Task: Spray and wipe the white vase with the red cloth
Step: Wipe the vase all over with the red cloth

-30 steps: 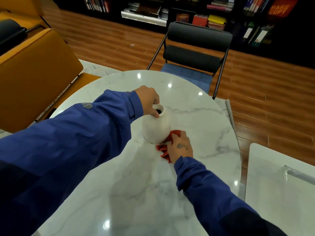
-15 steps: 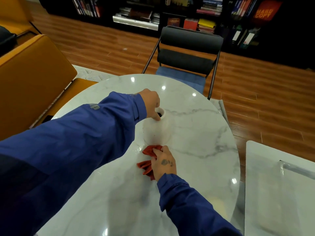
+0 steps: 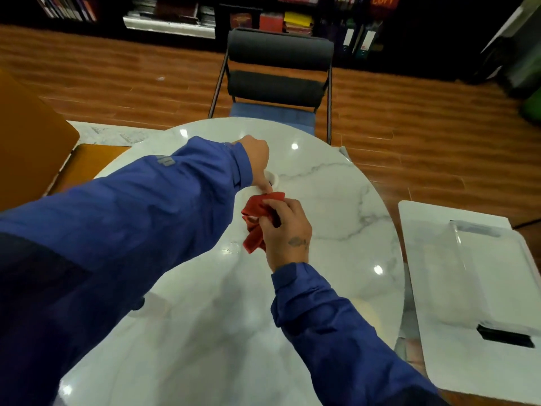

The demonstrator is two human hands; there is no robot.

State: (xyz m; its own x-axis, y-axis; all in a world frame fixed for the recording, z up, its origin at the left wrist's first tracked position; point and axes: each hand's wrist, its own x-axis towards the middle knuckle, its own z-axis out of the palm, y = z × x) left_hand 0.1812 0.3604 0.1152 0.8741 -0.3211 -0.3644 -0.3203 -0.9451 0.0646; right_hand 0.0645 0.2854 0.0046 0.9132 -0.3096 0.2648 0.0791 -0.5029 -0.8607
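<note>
The white vase stands upright near the middle of the round marble table. Only its rim and a bit of its shoulder show; the rest is hidden behind my hands and the cloth. My left hand pinches the vase's rim from above. My right hand is closed around the bunched red cloth and holds it against the near side of the vase, high on its body. No spray bottle is in view.
A black chair with a blue seat stands at the table's far edge. An orange seat is at the left. A white side table with a clear tray stands at the right. Bookshelves line the back wall.
My right hand has brought the red cloth from the vase's right base around to its near side and up towards the neck. My left hand keeps its hold on the rim. The camera now looks more steeply down.
</note>
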